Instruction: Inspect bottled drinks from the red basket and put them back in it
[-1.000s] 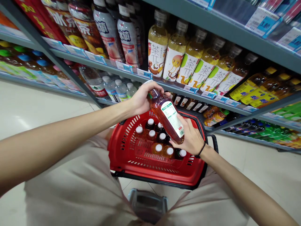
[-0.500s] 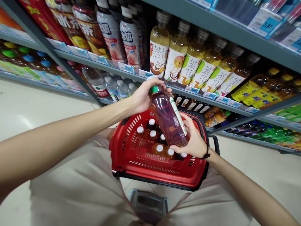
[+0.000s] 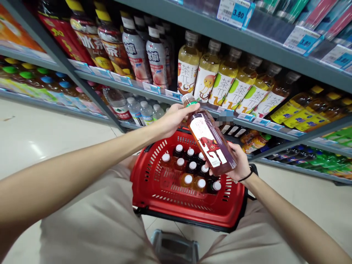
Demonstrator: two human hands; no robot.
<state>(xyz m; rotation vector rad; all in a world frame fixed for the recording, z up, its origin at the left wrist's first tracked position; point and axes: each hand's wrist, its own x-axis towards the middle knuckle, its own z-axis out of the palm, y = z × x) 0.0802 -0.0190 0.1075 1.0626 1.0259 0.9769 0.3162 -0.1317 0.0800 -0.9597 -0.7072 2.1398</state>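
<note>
Both hands are on the bottle (image 3: 210, 141), and it's tilted, cap to the upper left, base to the lower right, in the air over the far right part of the red basket (image 3: 192, 214). The left hand (image 3: 176, 117) has the neck, closed around it just below the pale cap (image 3: 187, 98), thumb across the front by a green band. Down at the other end, the right hand (image 3: 240, 163) cups the base, curled close against it, fingers showing on either side; a black band (image 3: 245, 175) circles that wrist. The white label (image 3: 209, 141) faces up, a red figure across it, with reddish-brown drink showing through the clear side.

Below, in the basket, white-capped bottles (image 3: 188, 179) stand in a tight cluster, some amber, some dark. The basket sits in front of the person's beige trousers (image 3: 93, 220). Just beyond the held bottle runs the shelf (image 3: 132, 86), lined with white-labelled tea bottles (image 3: 222, 91), yellow-labelled ones (image 3: 288, 117) off to the right, and a 3.80 price tag (image 3: 236, 14) up top.
</note>
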